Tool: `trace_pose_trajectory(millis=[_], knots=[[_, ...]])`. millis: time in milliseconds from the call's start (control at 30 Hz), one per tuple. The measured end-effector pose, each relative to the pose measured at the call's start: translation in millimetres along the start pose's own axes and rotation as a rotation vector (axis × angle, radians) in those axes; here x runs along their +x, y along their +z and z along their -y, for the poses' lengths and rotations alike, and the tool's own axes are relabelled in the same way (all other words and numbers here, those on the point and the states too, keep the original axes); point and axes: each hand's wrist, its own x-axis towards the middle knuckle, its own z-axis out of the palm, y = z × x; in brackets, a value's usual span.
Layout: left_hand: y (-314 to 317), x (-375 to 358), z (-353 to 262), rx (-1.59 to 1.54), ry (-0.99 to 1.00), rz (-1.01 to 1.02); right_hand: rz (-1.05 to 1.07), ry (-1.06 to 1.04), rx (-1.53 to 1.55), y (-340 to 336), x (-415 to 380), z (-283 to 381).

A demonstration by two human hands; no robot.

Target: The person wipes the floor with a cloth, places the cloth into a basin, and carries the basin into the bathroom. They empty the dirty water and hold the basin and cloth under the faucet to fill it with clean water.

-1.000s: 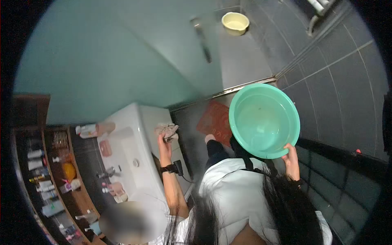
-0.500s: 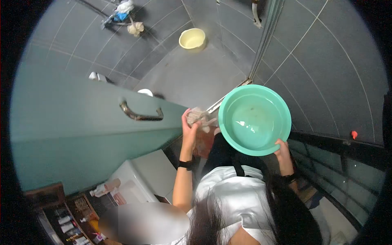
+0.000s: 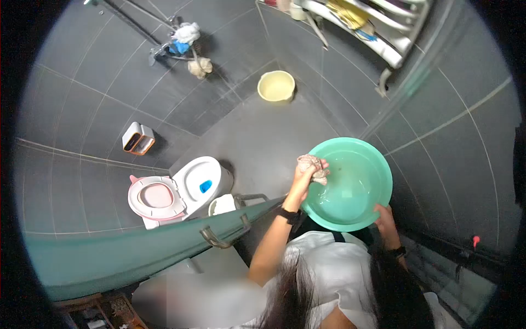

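My left hand (image 3: 299, 185) is closed around a crumpled, pinkish-beige cloth (image 3: 311, 163), at the left rim of a round mint-green basin (image 3: 341, 220). Clear, slightly shiny water lies in the basin. My right hand (image 3: 386, 219) grips the basin's lower right rim, with the thumb over the edge and the other fingers mostly hidden below. The basin is held in front of my body, above the floor.
A frosted glass door (image 3: 120, 255) with a metal handle (image 3: 215, 237) stands open at left. Behind it are a toilet (image 3: 216, 183) with a pink-and-white seat and a white bin (image 3: 222, 204). A pale yellow basin (image 3: 276, 86) sits on the floor ahead. A towel rack (image 3: 378, 46) hangs upper right.
The door has swung toward me and to the left, revealing the toilet. My left hand has moved right with the cloth, from near the door to the green basin's rim. The view has shifted forward.
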Motion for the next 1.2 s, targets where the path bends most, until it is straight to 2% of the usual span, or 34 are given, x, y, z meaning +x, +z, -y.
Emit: trace_pose_trajectory(millis=[100,133,233,300,367,400,500,600,700,833,933,1033,1100,1167,1200], knots=[[-34,39,-8,0.176,0.017,-0.028,0.09,0.019,-0.021,37,26,23],[-34,48,-15,0.296,0.133,-0.119,0.118,0.016,-0.019,52,36,32],[-27,68,-44,0.312,0.274,-0.237,0.185,0.012,-0.044,90,68,53],[-50,98,-41,0.379,0.325,-0.293,0.216,0.018,-0.104,114,98,62],[-42,89,-78,0.386,0.047,-0.323,0.259,0.04,-0.146,146,116,76],[-45,92,-88,0.447,-0.002,-0.389,0.321,0.053,-0.146,155,133,74],[-77,118,-86,0.554,0.186,-0.492,0.401,0.122,-0.223,197,161,95],[-91,126,-102,0.644,0.22,-0.616,0.486,0.185,-0.243,232,193,99],[-97,128,-130,0.638,0.091,-0.676,0.552,0.275,-0.345,262,228,112],[-97,137,-150,0.461,0.285,-0.726,0.736,0.301,-0.349,310,263,135],[-110,135,-175,0.129,0.24,-0.6,0.761,0.317,-0.439,348,278,155],[-166,151,-164,-0.061,0.147,-0.425,0.739,0.291,-0.496,376,292,166],[-154,166,-176,-0.156,0.272,-0.597,0.777,0.274,-0.52,387,321,161],[-151,171,-196,-0.2,0.287,-0.594,0.75,0.238,-0.547,408,316,169],[-150,172,-208,-0.185,0.34,-0.556,0.76,0.236,-0.667,419,311,176]])
